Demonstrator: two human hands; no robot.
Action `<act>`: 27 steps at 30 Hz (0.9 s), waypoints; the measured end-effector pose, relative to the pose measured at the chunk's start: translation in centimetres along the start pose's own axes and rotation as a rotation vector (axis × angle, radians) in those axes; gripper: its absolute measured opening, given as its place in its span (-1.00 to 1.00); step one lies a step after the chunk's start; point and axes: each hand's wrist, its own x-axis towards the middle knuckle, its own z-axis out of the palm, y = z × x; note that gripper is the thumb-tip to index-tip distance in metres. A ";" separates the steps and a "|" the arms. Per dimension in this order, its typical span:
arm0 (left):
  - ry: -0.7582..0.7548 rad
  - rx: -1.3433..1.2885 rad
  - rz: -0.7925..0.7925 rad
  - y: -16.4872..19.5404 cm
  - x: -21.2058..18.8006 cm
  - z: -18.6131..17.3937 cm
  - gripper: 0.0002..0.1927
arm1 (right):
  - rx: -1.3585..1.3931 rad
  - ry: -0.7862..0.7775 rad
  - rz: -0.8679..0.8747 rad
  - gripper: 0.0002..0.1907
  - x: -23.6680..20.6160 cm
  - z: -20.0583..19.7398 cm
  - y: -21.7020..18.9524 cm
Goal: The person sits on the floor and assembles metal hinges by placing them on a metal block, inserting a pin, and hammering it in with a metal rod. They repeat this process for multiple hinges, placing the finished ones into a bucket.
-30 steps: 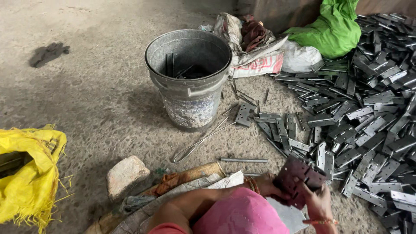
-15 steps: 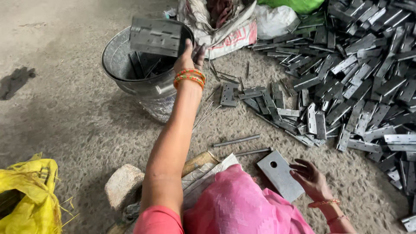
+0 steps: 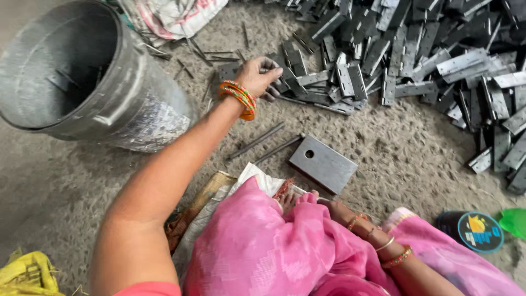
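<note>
**A:** What has my left hand (image 3: 257, 74) got?

**B:** From here it sits just above the middle of the frame, fingers curled down onto the near edge of the hinge pile (image 3: 394, 60). They're closing around a grey hinge piece (image 3: 280, 82), but I cannot tell whether it is truly gripped or only touched.

**A:** And my right hand (image 3: 298, 200)?

**B:** Low in the frame, mostly hidden by the pink cloth (image 3: 257, 246). I cannot tell if it is open or closed. It lies just beside the flat steel plate (image 3: 323, 163) with one hole.

**A:** How will those hinges handle?

**B:** I'd judge them stiff, heavy for their size, with hard edges and a loose fold at the knuckle. I'd pinch across both flat leaves so they don't swing. The thin rods (image 3: 256, 141) would likely roll.

**A:** The ground?

**B:** Rough, gritty floor (image 3: 416, 159), nothing slides easily. A metal bucket (image 3: 82, 82) fills the upper left, a yellow sack (image 3: 24, 274) the lower left corner, a round dark tin (image 3: 474, 230) lower right.
</note>
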 end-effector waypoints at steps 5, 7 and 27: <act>0.036 0.511 -0.033 -3.9 2.6 2.6 -0.77 | 0.553 -0.223 -0.075 -0.54 -8.6 1.0 1.5; 0.107 0.677 0.023 -6.8 4.5 3.8 -0.75 | 0.387 -0.219 -0.037 -0.56 -6.6 1.9 2.5; 0.672 0.329 -0.690 -16.4 17.5 5.6 -0.25 | 0.683 0.507 0.169 -0.72 4.4 -9.3 4.5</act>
